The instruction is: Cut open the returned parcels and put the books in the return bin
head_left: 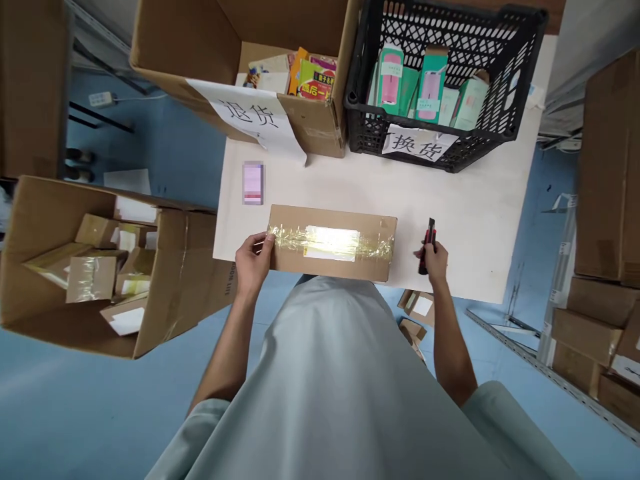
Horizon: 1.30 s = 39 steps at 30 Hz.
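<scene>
A flat cardboard parcel [333,241], taped across its top with a white label, lies at the near edge of the white table [480,200]. My left hand [254,257] grips the parcel's left end, thumb on top. My right hand [434,259] is closed around a red and black utility knife [428,243], held upright on the table just right of the parcel and not touching it.
A large open carton [320,113] with a paper sign and colourful packs stands at the back left of the table. A black plastic crate [445,80] of teal boxes stands at the back right. An open carton of small parcels [105,267] sits left. Stacked cartons [605,200] stand right.
</scene>
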Each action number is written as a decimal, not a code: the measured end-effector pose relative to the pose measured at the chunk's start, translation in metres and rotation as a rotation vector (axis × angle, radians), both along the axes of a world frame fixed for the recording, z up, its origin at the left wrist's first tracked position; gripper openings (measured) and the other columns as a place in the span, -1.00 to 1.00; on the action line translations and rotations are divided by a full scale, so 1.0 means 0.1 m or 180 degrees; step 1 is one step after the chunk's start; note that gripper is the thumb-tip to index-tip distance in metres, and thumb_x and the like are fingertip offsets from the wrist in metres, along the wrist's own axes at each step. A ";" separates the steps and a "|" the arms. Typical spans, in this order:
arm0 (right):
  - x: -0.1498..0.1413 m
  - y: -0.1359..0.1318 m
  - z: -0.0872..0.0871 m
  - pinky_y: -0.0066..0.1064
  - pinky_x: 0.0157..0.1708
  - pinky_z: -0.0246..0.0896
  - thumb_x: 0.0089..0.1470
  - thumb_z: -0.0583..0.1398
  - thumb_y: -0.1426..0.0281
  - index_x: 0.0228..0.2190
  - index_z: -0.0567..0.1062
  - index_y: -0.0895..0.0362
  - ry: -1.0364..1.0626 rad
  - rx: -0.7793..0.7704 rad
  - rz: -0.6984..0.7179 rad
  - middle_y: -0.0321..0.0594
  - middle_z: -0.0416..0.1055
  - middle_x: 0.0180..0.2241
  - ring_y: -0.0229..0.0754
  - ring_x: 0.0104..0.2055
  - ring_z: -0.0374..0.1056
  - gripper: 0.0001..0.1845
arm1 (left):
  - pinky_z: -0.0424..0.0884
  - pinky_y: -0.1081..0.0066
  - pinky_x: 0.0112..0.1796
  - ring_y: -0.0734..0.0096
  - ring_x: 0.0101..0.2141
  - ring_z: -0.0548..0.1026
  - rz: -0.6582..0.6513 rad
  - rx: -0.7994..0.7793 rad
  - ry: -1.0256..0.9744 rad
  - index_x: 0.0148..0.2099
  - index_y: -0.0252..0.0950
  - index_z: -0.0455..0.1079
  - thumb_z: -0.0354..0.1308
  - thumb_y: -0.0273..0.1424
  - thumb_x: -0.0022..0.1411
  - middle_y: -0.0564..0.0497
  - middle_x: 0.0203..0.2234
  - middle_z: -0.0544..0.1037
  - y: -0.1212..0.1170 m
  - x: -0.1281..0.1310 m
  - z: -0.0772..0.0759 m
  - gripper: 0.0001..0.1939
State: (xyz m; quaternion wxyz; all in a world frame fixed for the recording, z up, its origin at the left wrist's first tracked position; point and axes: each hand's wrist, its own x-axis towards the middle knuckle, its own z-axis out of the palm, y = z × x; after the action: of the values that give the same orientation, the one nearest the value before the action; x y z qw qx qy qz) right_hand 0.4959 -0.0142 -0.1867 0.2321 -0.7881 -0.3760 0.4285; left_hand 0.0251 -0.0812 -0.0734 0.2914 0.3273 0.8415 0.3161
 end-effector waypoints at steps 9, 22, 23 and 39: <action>-1.16 -0.53 1.00 -0.22 -0.14 0.45 0.42 0.05 -0.13 -0.07 0.56 0.07 -0.0327 0.0688 -0.0023 -0.05 0.67 -0.13 -0.01 -0.15 0.54 -0.43 | 0.64 0.07 0.19 -0.01 0.05 0.72 -0.0283 0.0186 -0.0682 0.04 -0.33 0.68 0.38 -0.06 0.30 -0.20 0.01 0.77 -0.04 -0.20 -0.04 -0.53; -1.64 -0.32 1.19 -0.22 -0.10 0.39 0.33 0.05 -0.19 -0.19 0.45 0.05 -0.1184 0.0943 0.0141 -0.15 0.57 -0.25 -0.02 -0.17 0.46 -0.43 | 0.65 0.11 0.21 0.09 0.10 0.70 -0.0868 0.0503 -0.1360 0.15 -0.30 0.67 0.33 -0.19 0.37 -0.15 0.11 0.70 0.22 -0.78 -0.06 -0.59; -1.66 -0.31 1.24 -0.22 -0.11 0.39 0.34 0.04 -0.17 -0.17 0.46 0.05 -0.1297 0.0907 0.0229 -0.13 0.59 -0.24 -0.02 -0.18 0.48 -0.44 | 0.65 0.11 0.21 0.08 0.11 0.69 -0.0934 0.0497 -0.1434 0.16 -0.29 0.66 0.32 -0.21 0.37 -0.15 0.12 0.70 0.23 -0.83 -0.09 -0.59; -3.37 0.09 2.26 -0.34 -0.29 0.16 0.65 -0.07 -0.01 0.29 0.53 0.03 -0.2317 0.0240 0.3778 -0.09 0.72 -0.04 0.00 -0.21 0.59 -0.41 | 0.67 0.14 0.20 0.10 0.25 0.57 -0.2328 0.0856 -0.1841 0.27 -0.15 0.62 0.26 -0.36 0.35 -0.16 0.27 0.47 0.53 -1.19 -0.37 -0.54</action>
State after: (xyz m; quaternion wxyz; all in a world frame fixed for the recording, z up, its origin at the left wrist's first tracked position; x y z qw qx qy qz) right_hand 0.1590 -0.0048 0.0394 -0.1549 -0.5343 -0.8117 0.1781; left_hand -0.0941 -0.0278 -0.1099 0.5604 0.5352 0.5075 0.3769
